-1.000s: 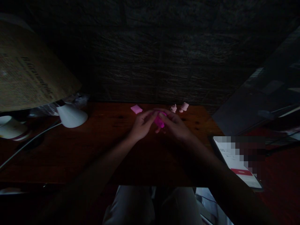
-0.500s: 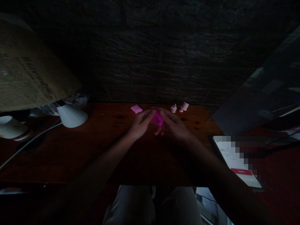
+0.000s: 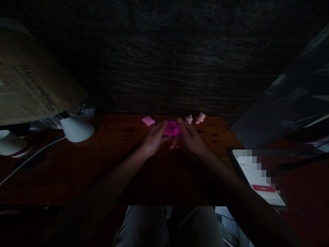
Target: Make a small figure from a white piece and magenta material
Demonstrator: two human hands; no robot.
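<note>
A flattened magenta piece of modelling clay is stretched between my two hands above the wooden table. My left hand pinches its left edge, the thumb on top. On the opposite edge, my right hand grips with thumb and fingers, some fingertips showing beneath the piece. Behind my left hand lies a flat pink block. Past my right hand are a small pale pink lump and a larger pale pink piece, their exact shapes hard to make out in the dim light.
A white lamp base with a cable stands at the left of the table, under a large printed paper shade. Beside it is a white cup. A lit tablet lies at the right edge. A dark brick wall rises behind.
The magenta clay has been spread flatter and wider between my hands. My right thumb has moved off its top toward the edge, and the hands sit slightly farther apart.
</note>
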